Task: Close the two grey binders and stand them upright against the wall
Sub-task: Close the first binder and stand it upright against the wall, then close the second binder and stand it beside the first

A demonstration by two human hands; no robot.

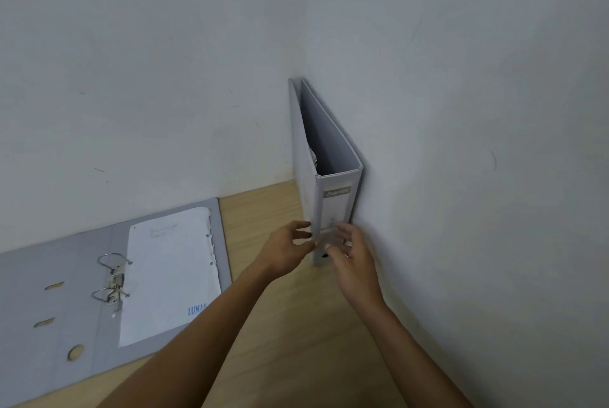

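One binder up in the corner, one lying open on the desk

I read a pale spine label (336,206) on the standing grey binder (304,157), its lettering too blurred to spell out; it stands upright at 1 o'clock, its side flat to the white wall (461,94). My left hand (286,251) and right hand (351,254) flank the lower spine, fingers spread and loose, blurred, so I cannot tell if they touch it. At 8 o'clock the open grey binder (66,302) lies flat on the light wooden table (296,325), rings (112,279) up, its torn white sheet (171,276) printed "LUNA" in blue
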